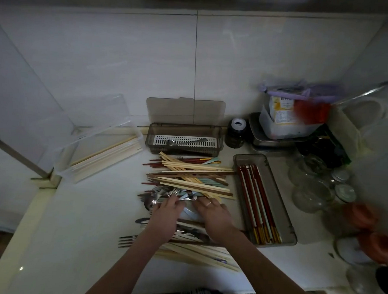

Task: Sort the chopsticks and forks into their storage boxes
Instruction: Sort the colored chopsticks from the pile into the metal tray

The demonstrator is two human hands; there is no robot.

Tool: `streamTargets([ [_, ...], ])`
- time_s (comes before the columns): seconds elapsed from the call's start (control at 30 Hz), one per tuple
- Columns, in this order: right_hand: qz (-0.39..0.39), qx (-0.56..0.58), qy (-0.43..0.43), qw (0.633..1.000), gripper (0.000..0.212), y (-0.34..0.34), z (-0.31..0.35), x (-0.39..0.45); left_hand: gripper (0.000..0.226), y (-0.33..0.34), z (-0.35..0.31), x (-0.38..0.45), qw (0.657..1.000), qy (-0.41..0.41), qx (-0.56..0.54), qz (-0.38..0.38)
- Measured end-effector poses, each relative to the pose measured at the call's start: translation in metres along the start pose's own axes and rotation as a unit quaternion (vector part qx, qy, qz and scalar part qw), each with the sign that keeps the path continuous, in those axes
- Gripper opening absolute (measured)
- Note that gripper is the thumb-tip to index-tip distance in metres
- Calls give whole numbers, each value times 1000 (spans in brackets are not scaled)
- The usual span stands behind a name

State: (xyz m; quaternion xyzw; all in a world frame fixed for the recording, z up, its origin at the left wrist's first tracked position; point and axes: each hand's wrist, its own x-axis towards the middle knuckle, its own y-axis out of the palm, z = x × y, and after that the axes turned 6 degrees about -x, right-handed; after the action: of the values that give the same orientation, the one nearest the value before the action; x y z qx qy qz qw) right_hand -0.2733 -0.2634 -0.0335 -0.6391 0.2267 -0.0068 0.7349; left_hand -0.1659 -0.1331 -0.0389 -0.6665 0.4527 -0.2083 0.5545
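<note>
Sorting partly done, judged from the layout. The metal tray (284, 219) near the table's (84, 208) right edge holds a row of red chopsticks (256, 201). The clear box (94, 146) at the back left corner holds pale chopsticks (111, 153). The smoked box (184, 138) at the back edge, its lid raised against the wall, holds only one or two metal utensils. A large mixed pile (191, 178) of chopsticks, forks and spoons remains unsorted at the table's centre. Left hand (166, 212) and right hand (212, 213) reach into the pile's metal cutlery (163, 193), fingers curled among the pieces; whether either actually grips one cannot be told.
</note>
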Motion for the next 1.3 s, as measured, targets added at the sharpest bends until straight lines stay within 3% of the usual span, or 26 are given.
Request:
streamTargets([
  [0.37,-21,-73,8,997,50,3,13,1,36,-3,1,7,999,14,-50,-14],
  [0.57,-44,-29,36,998,38,6,10,-4,41,-2,4,4,999,5,-42,-25],
  [0.7,-127,34,52,990,27,0,-1,-9,44,-4,7,2,997,-3,-46,-67],
  [0.87,-256,131,66,956,12,-15,-17,-21,31,-9,9,11,996,-11,-41,-80],
  [1.0,-329,144,52,932,15,-28,-25,-32,23,-12,4,16,995,27,-15,-94],
  [1.17,-258,-13,29,966,16,-35,-21,-32,20,-17,-14,23,987,112,-44,-108],
  [1.3,-217,95,34,971,36,-34,-28,-39,28,-22,-28,27,967,180,-67,-167],
])
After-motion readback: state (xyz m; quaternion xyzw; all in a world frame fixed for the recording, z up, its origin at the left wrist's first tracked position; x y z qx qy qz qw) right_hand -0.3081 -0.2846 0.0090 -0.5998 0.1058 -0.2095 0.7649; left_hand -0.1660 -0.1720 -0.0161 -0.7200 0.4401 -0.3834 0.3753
